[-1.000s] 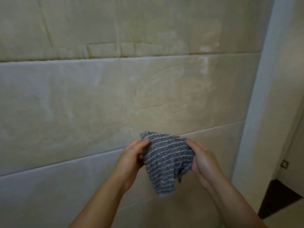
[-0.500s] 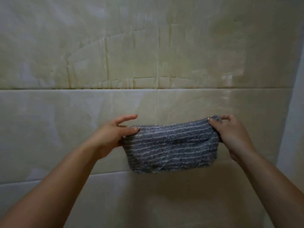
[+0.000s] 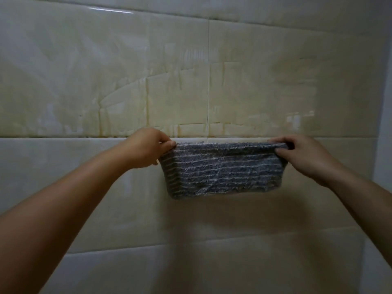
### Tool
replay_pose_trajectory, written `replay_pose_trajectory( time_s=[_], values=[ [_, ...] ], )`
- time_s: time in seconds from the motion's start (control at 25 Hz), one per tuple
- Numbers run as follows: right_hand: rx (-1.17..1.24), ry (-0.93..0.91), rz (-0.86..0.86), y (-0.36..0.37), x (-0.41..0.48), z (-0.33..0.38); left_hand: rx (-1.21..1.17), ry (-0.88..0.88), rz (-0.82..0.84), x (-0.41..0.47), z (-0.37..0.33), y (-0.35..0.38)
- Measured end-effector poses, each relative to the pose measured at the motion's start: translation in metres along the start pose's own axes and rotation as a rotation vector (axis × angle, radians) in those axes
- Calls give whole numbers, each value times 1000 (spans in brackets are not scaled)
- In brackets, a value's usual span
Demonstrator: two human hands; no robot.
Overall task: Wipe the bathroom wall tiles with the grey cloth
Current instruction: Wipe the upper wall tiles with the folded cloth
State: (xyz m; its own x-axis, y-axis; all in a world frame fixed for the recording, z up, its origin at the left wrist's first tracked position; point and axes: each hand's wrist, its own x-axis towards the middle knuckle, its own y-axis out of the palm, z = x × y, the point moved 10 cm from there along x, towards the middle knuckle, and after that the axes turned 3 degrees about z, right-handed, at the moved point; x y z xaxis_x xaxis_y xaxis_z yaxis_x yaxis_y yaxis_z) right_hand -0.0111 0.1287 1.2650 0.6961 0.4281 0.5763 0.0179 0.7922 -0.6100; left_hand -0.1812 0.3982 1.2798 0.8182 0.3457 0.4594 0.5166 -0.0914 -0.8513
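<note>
The grey cloth [image 3: 222,170], striped with thin white lines, hangs folded and stretched wide in front of the wall tiles [image 3: 84,81]. My left hand [image 3: 146,146] pinches its upper left corner with curled fingers. My right hand [image 3: 305,153] pinches the upper right corner. The cloth's top edge runs level with a horizontal grout line. The cream tiles above it carry yellowish streaks and drip marks [image 3: 146,102].
A pale wall corner [image 3: 385,145] runs down the right edge of the view. Large glossy tiles continue below the cloth [image 3: 191,262] and to the left.
The cloth went from bunched low between my hands to stretched out wide. Both hands rose and drew apart, and my left fingers closed on the corner.
</note>
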Motion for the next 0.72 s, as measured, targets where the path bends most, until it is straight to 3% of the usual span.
replay_pose_trajectory(
  time_s=[0.12,0.24,0.28,0.4,0.48,0.72],
  values=[
    [-294,-76,-71,-19,14,25,189,14,-104,12,-5,-23],
    [-390,0,-119,-35,28,30,366,-46,-201,23,-13,-44],
    [-323,38,-130,-39,33,29,323,-67,-208,27,-15,-50],
    [226,180,-192,-43,50,19,-70,-136,-219,43,-15,-62],
    [487,226,-196,-38,62,18,-283,-150,-325,49,-13,-75],
    [943,200,-256,-42,108,49,-590,-86,-613,68,-20,-115]
  ],
)
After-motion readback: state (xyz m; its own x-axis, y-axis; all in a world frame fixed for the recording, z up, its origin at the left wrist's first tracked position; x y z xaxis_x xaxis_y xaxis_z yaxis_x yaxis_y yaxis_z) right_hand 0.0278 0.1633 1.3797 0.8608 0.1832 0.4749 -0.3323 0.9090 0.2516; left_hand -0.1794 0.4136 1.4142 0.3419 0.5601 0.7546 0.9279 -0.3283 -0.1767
